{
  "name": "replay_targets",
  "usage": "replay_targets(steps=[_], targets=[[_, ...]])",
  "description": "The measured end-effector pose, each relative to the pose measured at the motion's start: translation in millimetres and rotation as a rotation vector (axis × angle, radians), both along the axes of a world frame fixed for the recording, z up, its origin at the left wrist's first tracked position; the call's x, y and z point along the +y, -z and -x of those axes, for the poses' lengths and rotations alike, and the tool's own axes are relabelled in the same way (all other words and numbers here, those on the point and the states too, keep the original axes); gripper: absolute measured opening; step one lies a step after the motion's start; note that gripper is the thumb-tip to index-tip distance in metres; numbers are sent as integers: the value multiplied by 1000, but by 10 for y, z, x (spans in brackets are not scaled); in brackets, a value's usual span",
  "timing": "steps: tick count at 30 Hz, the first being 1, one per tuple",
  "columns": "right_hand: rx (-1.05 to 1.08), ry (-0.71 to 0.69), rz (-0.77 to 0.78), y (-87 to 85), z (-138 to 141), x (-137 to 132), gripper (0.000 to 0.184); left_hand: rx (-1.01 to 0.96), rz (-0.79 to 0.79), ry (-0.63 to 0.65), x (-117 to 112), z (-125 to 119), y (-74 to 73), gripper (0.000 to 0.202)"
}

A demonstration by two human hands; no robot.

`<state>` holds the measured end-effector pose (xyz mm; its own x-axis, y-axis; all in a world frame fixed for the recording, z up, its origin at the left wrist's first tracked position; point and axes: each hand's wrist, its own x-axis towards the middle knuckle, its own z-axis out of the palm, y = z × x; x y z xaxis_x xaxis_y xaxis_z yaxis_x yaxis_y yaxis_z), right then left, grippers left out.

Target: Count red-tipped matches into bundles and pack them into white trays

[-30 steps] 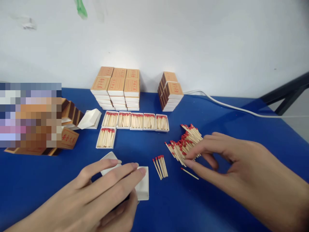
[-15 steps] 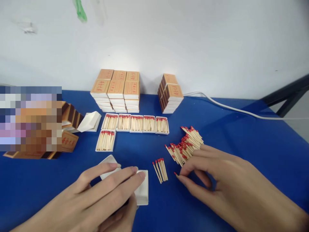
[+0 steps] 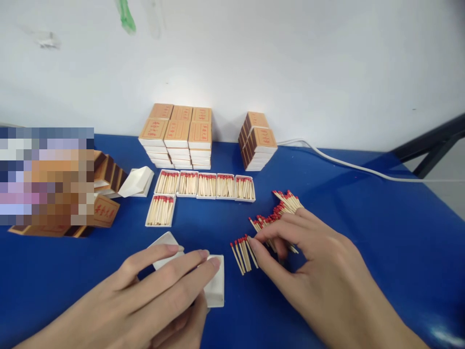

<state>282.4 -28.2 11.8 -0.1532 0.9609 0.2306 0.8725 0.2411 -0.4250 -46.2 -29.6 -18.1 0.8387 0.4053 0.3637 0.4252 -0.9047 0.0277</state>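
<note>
Bent over several white matchbox trays at the front, my left hand (image 3: 163, 286) has its fingertips on the rim of one empty inner tray (image 3: 216, 286) with the thumb beneath, gripping it. Another white tray (image 3: 164, 248) shows partly behind those fingers. My right hand (image 3: 305, 261) pinches a red-headed match (image 3: 253, 254) between thumb and forefinger, at the right end of a small row of loose matches (image 3: 240, 254). Its other fingers lie over a loose match pile (image 3: 267, 225), hiding part of it.
Trays filled with matches (image 3: 207, 185) stand in a row, one more (image 3: 160, 211) in front. Behind are stacked closed matchboxes (image 3: 177, 133) and a smaller stack (image 3: 259, 140). Left are matchbox sleeves (image 3: 106, 211) and white trays (image 3: 137, 182). A white cable (image 3: 341, 161) crosses the blue table.
My right hand has moved left from beside the pile to the small row, bringing a match to its right end. My left hand stays on the trays.
</note>
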Motion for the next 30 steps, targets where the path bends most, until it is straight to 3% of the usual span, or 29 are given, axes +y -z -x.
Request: replay_targets(steps=[8,15,26,30], targets=[[13,-63,-18,-41,24,-38,26,21,-39,23,28,-42,-15,45],[-84,-20,-268,42,-12,27,16,27,-44,12,45,-49,-15,47],[-147,-40,-348,144,18,111,11,10,1,-20,29,9,23,52],[-142,-17,-344,172,41,131,12,-99,-27,-39,-22,-103,110,36]])
